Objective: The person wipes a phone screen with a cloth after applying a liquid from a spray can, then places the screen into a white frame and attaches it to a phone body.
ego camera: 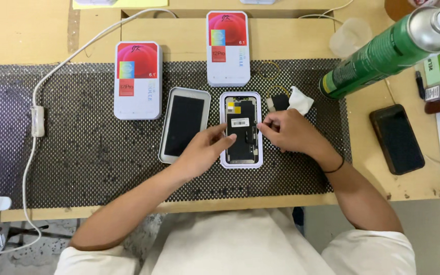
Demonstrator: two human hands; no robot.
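Note:
A black phone screen panel (241, 111) with a white label lies back-up in a white tray (223, 162) at the middle of the mat. My left hand (203, 150) rests on the tray's left edge, fingertips on the panel. My right hand (289, 131) touches the panel's right side with pinched fingers near the label. To the left a second white tray (165, 153) holds another dark panel (183, 125).
Two white boxes with red tops (137, 80) (228, 48) lie on the black perforated mat (77, 147). A crumpled white wipe (300, 100), a green spray can (383, 55), a dark phone (396, 138), a clear plastic cup (349, 36) and a white cable with a switch (37, 120) are around.

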